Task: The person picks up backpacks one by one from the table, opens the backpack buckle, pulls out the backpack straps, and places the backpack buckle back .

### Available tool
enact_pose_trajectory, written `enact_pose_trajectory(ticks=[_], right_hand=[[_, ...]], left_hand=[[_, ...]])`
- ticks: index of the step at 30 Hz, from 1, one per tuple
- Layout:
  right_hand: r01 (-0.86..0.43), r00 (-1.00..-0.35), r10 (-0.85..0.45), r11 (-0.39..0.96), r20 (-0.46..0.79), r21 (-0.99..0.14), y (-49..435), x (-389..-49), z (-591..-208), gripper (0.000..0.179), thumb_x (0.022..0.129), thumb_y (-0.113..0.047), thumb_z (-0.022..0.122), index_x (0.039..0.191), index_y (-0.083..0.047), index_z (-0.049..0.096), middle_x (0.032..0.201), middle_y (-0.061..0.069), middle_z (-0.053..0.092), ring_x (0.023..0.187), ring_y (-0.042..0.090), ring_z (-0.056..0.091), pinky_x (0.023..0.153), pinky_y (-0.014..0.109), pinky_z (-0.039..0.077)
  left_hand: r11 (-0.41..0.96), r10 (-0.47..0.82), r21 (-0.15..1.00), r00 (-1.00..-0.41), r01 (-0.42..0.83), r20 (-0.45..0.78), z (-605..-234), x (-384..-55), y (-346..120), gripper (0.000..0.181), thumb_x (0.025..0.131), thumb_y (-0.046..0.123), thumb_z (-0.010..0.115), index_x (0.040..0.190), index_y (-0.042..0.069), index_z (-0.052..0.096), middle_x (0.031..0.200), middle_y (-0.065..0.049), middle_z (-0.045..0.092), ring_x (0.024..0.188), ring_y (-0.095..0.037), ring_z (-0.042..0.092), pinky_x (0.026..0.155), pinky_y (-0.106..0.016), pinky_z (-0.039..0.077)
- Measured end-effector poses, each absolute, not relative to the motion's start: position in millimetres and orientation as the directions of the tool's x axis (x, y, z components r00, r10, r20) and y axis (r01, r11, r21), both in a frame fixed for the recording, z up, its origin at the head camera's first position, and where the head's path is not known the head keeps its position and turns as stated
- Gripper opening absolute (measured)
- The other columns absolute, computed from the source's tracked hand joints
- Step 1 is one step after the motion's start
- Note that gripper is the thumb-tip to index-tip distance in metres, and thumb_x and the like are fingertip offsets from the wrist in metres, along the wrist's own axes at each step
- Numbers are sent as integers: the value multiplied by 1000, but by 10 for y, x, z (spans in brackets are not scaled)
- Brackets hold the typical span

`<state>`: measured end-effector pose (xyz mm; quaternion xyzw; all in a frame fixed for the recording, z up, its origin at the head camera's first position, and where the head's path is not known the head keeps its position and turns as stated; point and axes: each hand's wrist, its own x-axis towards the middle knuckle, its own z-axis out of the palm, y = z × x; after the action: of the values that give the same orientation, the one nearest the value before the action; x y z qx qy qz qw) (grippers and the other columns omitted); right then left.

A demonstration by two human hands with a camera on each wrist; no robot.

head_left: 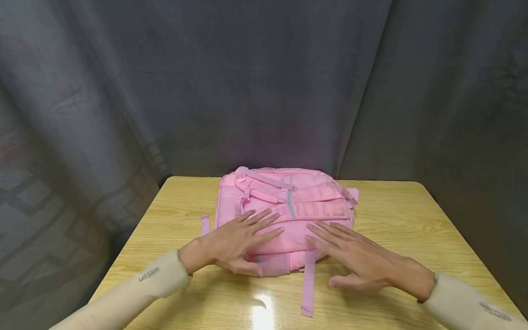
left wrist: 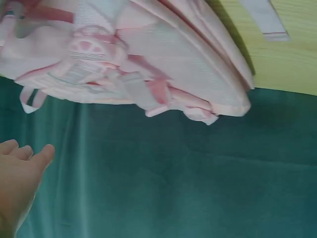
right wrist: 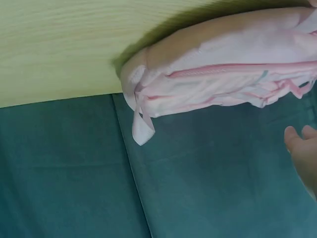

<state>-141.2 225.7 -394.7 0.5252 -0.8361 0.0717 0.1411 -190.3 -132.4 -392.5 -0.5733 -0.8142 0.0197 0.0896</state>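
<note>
A pink backpack (head_left: 264, 238) lies on its side across the table, its shoulder straps (head_left: 317, 201) facing up. My left hand (head_left: 241, 240), fingers spread and straight, overlaps the bag's near left part in the head view. Opposite it, my right hand (head_left: 359, 256) is held palm down with straight fingers, its fingertips over the near right part. Both hands hold nothing. In the left wrist view, part of the left hand (left wrist: 20, 178) shows at the lower left; the right wrist view has the right hand (right wrist: 304, 153) at its right edge.
The wooden table (head_left: 412, 220) has a dark grey curtain (head_left: 264, 91) close behind it and to its sides. One loose pink webbing strap (head_left: 307, 288) trails from the bag toward the near edge, and another strap end (head_left: 205, 224) sticks out at the left.
</note>
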Motion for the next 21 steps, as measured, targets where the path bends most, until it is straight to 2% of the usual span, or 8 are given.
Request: enact_pose_trajectory(ticks=[3, 8, 15, 21], right_hand=[[-892, -426, -849, 452, 314, 14, 2264, -1458, -4014, 90, 89, -58, 64, 156, -9, 30, 163, 11, 27, 145, 35, 35, 124, 34, 10], [-885, -447, -835, 466, 321, -18, 2246, -1537, -4130, 92, 86, -51, 71, 156, -6, 30, 161, 14, 31, 144, 35, 37, 123, 33, 11], [-871, -482, -831, 489, 278, -49, 2132, -1636, -4242, 86, 93, -56, 60, 156, -6, 29, 161, 15, 29, 146, 35, 32, 124, 33, 11], [-872, -478, -835, 487, 273, -40, 2021, -1714, -4335, 84, 94, -58, 57, 155, -7, 32, 162, 12, 30, 146, 34, 32, 118, 46, 26]], left_hand=[[381, 922, -112, -369, 918, 119, -3947, -2014, -1343, 98, 88, 66, 58, 161, 19, 13, 168, -10, 5, 153, -33, 12, 120, -55, 25], [460, 887, -83, -453, 884, 92, -3963, -2192, -1367, 92, 92, 66, 51, 161, 19, 11, 167, -9, 8, 153, -34, 14, 121, -56, 22], [526, 850, -57, -521, 849, 77, -3965, -2419, -1348, 89, 96, 66, 43, 161, 15, 11, 165, -16, 17, 152, -35, 14, 122, -53, 21], [611, 792, -6, -610, 792, 32, -4045, -2634, -1406, 87, 98, 67, 37, 161, 18, 4, 166, -16, 14, 153, -35, 12, 122, -54, 19]])
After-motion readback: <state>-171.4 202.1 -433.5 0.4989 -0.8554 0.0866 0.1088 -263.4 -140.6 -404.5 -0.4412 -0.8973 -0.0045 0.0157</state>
